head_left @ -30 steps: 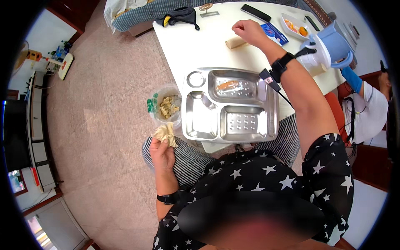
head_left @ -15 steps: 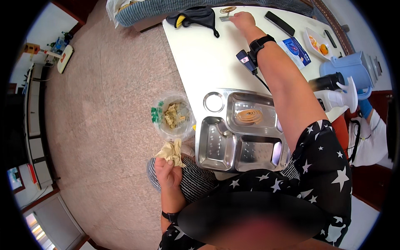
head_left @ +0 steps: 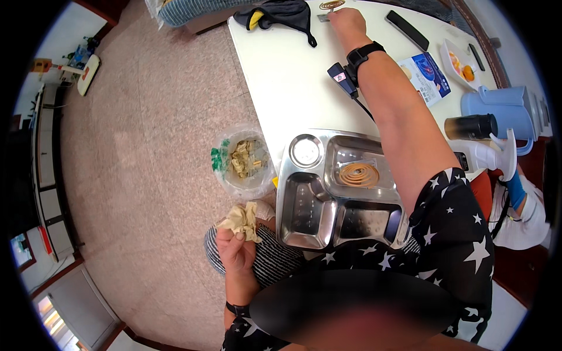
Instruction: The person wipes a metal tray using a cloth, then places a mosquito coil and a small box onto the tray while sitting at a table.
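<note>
My right hand [head_left: 349, 27] reaches to the far end of the white table. Its fingers are closed at a small metal stand [head_left: 323, 18], which bears a brown mosquito coil [head_left: 332, 5]. In my left hand [head_left: 235, 250], low at the left beside the table, is a crumpled yellowish tissue [head_left: 241, 220]. It hangs just this side of a lined waste bin [head_left: 218, 186] that has similar crumpled tissues inside. Another mosquito coil [head_left: 359, 175] lies in the upper compartment of a steel divided tray [head_left: 332, 202] at the near edge. My right forearm hides the tray's right part.
A dark cloth mitt [head_left: 287, 17] lies at the far left corner. Toward the right are a black phone [head_left: 407, 30], a printed box [head_left: 430, 76], a white fruit dish [head_left: 449, 58], a black cylinder [head_left: 471, 126] and a blue pitcher [head_left: 497, 105]. Another person [head_left: 518, 216] is at the right.
The whole view has shifted slightly, so the tray and table sit a little lower and further right. Both hands keep nearly the same positions and holds.
</note>
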{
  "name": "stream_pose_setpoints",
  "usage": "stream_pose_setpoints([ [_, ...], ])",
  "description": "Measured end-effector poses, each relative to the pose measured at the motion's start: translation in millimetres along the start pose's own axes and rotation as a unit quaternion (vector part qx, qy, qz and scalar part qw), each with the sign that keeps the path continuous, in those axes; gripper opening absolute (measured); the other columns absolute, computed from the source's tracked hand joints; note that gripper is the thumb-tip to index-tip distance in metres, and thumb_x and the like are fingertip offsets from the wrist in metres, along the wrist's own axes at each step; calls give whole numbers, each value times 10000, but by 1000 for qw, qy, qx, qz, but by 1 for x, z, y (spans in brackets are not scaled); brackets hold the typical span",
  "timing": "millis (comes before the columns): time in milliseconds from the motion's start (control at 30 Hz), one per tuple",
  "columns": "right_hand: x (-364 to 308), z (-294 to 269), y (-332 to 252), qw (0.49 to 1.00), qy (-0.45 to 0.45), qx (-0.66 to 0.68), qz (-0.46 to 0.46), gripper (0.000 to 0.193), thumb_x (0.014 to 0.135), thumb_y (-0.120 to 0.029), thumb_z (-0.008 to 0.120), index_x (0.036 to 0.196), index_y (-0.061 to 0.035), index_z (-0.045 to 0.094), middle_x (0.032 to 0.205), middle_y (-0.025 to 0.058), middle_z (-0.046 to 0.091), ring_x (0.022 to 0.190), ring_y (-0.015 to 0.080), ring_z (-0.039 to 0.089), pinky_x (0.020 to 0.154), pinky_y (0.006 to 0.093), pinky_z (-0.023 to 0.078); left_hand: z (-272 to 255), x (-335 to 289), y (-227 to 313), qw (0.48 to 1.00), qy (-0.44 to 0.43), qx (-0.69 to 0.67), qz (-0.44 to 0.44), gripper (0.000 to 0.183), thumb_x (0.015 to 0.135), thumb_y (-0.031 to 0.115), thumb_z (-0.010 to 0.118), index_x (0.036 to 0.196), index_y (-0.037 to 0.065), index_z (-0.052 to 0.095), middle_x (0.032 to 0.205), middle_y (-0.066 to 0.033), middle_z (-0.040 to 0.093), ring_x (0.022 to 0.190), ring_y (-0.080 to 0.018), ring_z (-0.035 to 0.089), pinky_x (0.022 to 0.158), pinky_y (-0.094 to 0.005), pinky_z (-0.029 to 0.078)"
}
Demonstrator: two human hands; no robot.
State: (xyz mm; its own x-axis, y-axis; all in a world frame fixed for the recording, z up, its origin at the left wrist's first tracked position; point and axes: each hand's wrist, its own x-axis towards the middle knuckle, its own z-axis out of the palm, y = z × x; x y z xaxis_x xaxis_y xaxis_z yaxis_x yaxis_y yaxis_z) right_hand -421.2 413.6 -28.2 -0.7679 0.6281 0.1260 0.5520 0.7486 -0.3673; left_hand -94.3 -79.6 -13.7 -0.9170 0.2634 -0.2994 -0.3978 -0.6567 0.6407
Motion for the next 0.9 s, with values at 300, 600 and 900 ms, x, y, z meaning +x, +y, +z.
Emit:
stream_pose_setpoints([
  [300,-55,-29,-7,991,109,57,-52,184,814,-210,681,870,-41,729,801,176,699,750,284,692,700,385,529,0,-1,-4,1000,-16,0,11,522,836,68,665,1293,-76,458,1273,-180,554,1119,-292,578,886,-413,522],
  [600,-131,-121,-6,976,121,151,-102,194,779,-239,679,819,-59,739,784,155,696,751,320,681,700,405,521,-7,5,-13,999,-40,17,30,479,859,32,612,1298,-57,443,1270,-195,549,1104,-291,597,893,-408,539],
  [900,-289,-205,47,964,35,211,-158,286,753,-218,730,924,9,702,802,175,692,711,264,685,640,326,515,-2,8,-19,996,-75,18,47,413,879,8,585,1277,-29,478,1227,-164,585,1063,-263,613,859,-394,553],
])
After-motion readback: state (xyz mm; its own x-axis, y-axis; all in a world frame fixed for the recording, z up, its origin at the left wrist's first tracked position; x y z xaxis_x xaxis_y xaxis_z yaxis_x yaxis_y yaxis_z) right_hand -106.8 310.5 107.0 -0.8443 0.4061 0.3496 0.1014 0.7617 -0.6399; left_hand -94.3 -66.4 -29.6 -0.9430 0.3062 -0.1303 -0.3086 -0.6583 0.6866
